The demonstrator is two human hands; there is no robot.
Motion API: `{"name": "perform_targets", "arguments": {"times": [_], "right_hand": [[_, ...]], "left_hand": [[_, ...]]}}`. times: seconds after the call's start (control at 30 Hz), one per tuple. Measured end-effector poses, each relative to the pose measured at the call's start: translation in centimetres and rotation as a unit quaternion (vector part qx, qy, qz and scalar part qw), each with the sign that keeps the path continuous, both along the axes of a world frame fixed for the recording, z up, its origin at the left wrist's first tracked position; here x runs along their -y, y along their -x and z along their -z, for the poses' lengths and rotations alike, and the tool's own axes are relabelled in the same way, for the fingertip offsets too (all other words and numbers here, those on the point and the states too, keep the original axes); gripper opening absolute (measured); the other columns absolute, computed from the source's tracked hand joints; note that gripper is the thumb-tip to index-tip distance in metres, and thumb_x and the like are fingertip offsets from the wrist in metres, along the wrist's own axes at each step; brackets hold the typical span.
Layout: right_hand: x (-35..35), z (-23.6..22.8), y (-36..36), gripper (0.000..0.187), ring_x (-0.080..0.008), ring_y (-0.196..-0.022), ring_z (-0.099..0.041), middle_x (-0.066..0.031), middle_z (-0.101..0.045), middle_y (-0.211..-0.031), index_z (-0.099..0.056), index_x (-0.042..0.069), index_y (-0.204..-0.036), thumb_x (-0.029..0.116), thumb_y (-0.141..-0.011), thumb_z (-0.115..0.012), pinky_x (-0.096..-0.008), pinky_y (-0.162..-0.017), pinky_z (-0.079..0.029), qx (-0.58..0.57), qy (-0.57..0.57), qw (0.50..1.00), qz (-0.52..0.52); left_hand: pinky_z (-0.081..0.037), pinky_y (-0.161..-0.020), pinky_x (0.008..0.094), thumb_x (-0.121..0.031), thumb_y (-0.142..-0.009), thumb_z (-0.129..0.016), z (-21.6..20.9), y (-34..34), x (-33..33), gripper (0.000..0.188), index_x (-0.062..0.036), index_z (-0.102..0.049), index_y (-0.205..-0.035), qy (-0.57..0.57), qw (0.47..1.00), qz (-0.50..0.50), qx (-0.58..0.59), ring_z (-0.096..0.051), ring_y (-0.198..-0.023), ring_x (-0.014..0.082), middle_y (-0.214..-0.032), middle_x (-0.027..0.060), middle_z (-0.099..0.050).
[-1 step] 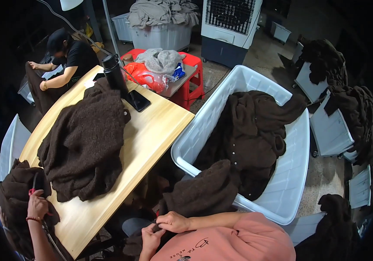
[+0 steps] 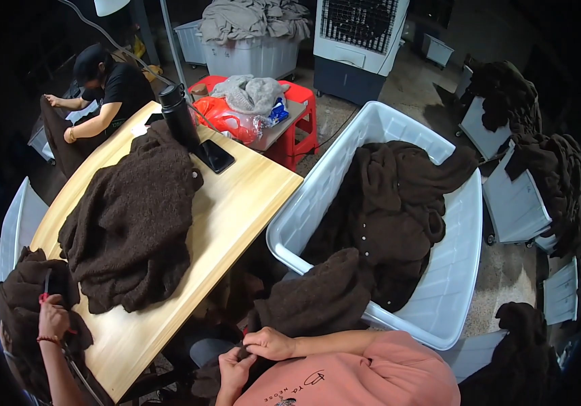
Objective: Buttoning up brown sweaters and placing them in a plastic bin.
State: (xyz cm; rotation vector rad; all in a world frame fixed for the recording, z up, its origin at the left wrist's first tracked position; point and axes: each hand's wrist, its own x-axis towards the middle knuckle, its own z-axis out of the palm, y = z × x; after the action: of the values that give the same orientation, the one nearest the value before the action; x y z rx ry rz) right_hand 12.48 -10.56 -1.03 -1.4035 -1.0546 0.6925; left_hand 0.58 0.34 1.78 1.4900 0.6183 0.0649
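1. Left hand (image 2: 235,369): fingers pinched together on the edge of the brown sweater (image 2: 317,298), low in the picture, just above the pink shirt (image 2: 372,379).
2. Right hand (image 2: 270,344): fingers closed on the same edge, touching the left hand.
3. Brown sweater: it lies in the lap, and its upper part hangs over the near rim of the big white bin (image 2: 304,203).
4. Big white bin: one, right of the table (image 2: 236,203), holding a heap of brown knitwear (image 2: 392,210).
5. Table: one, light wood. It carries one pile of brown knitwear (image 2: 128,223), one black bottle (image 2: 179,115) and one dark phone (image 2: 216,157).
6. Red stool (image 2: 300,118): one, beyond the table. It carries one shiny orange-red plastic bag (image 2: 226,118) and one grey garment (image 2: 250,91).
7. Second white bin (image 2: 256,57): at the top, filled with grey cloth.
8. Co-workers: two. One in black (image 2: 118,84) sits at the far table end. One at lower left shows a hand (image 2: 50,318) on brown knitwear.
9. Smaller white bins (image 2: 514,203): at the right, draped with brown knitwear; the count cannot be told.
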Motion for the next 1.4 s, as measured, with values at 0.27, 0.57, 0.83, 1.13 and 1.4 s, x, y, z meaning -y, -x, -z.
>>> {"name": "perform_targets", "arguments": {"times": [0.27, 0.57, 0.83, 1.13, 1.4], "right_hand": [[0.1, -0.6, -0.8, 0.011, -0.0188, -0.058, -0.056, -0.0138, -0.057, -0.066, -0.058, -0.001, -0.08, 0.009, -0.081, -0.056, -0.0309, -0.056, -0.044, -0.051, -0.002, 0.999, -0.004], [0.9, -0.2, -1.5, 0.058, -0.0185, -0.061, -0.057, -0.0086, -0.057, -0.067, -0.043, 0.002, -0.104, 0.025, -0.064, -0.079, -0.0309, -0.057, -0.045, -0.047, 0.165, 0.984, -0.054], [2.1, 3.7, -0.7, 0.044, -0.0349, -0.096, -0.056, -0.0182, -0.059, -0.096, -0.054, 0.0, -0.109, 0.016, -0.07, -0.065, -0.0433, -0.078, -0.046, 0.291, 0.345, 0.872, -0.189], [1.6, 6.5, -0.5, 0.041, -0.0377, -0.073, -0.062, -0.0209, -0.063, -0.072, -0.05, -0.003, -0.106, 0.019, -0.074, -0.063, -0.0461, -0.062, -0.048, 0.305, 0.358, 0.869, -0.155], [0.9, 6.7, 0.1, 0.028, -0.0338, -0.072, -0.062, -0.018, -0.059, -0.084, -0.057, 0.001, -0.101, 0.012, -0.075, -0.056, -0.0432, -0.06, -0.049, 0.361, 0.282, 0.889, -0.023]], "left_hand": [[-0.034, -0.052, 0.0179, 0.004, -0.077, -0.06, 0.1, -0.6, -0.6, 0.005, 0.0023, -0.063, -0.074, 0.084, 0.993, -0.056, 0.063, -0.045, -0.058, 0.0019, -0.066, -0.0045, -0.056], [-0.039, -0.064, 0.0194, 0.004, -0.072, -0.059, 0.7, -0.3, -1.6, 0.006, 0.0021, -0.062, -0.076, 0.017, 0.977, -0.188, 0.101, -0.049, -0.064, 0.0066, -0.071, 0.0, -0.058], [-0.044, -0.063, 0.0212, 0.005, -0.072, -0.059, 1.3, -0.2, -2.0, 0.007, 0.0017, -0.062, -0.078, 0.134, 0.962, -0.225, 0.077, -0.054, -0.063, 0.0095, -0.073, 0.002, -0.062], [-0.046, -0.063, 0.0231, 0.003, -0.075, -0.06, 1.6, 0.0, -1.9, 0.005, 0.0011, -0.061, -0.079, 0.189, 0.95, -0.227, 0.1, -0.056, -0.063, 0.0109, -0.073, 0.0041, -0.063], [-0.046, -0.063, 0.0227, 0.003, -0.075, -0.061, 1.8, 0.1, -1.4, 0.004, 0.0017, -0.061, -0.079, 0.183, 0.957, -0.208, 0.092, -0.056, -0.063, 0.0102, -0.073, 0.0037, -0.063]]}}
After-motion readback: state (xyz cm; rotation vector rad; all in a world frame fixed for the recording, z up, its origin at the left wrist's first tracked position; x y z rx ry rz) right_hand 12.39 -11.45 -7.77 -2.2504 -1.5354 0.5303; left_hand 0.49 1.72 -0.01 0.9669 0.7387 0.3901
